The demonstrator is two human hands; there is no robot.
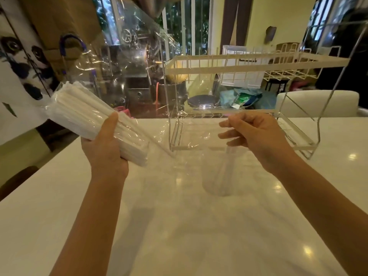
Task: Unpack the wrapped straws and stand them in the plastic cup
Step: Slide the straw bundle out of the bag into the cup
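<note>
White paper-wrapped straws (95, 118) sit bundled in the left hand (105, 148), whose thumb and fingers curl around the pack's lower half, holding it tilted so its top leans up and away to the left. Loose clear wrap (151, 134) trails from the bundle's lower end toward the right hand. The right hand (253, 134) hangs in the air well apart from the left, fingers bent and pointing left; thumb and fingers seem to pinch the top of a single clear straw (227, 166), though blur makes the grip hard to confirm. That straw runs down from the fingertips into the plastic cup (221, 174), which stands upright on the white table (179, 236) directly below the right hand. Just beyond the right hand, a white wire rack (239, 64) with two tiers rests on the table's far side. A sheet of clear film (127, 46) hangs above the left hand.
</note>
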